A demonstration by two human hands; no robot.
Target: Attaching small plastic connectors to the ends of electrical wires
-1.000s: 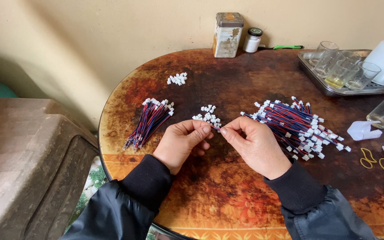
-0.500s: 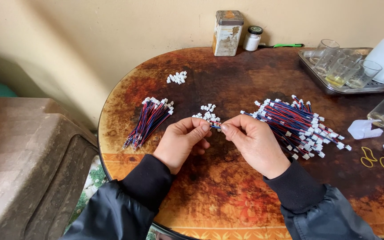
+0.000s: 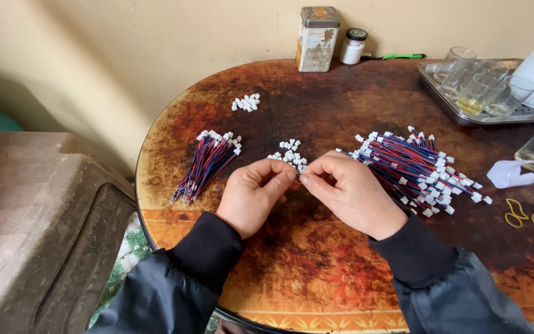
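Pinching: our left hand (image 3: 254,195) and right hand (image 3: 353,195) meet fingertip to fingertip on something too small to tell.
Wire bundles: two red-blue heaps (image 3: 208,162) (image 3: 412,164).
White plastic connector piles: two (image 3: 290,154) (image 3: 246,102).

Left hand (image 3: 256,195): back facing up, knuckles raised, fingers curled inward, thumb and forefinger pinched together at the tips.
Right hand (image 3: 352,193): back facing up, fingers bent, thumb and forefinger pinched, tips pointing toward the left hand.
Relation: fingertips of both hands meet at the midline, touching or nearly so; whatever is pinched between them is too small to make out.
Wrists: angled inward, converging.
Forearms: covered in dark sleeves with black cuffs, entering from the lower edge.
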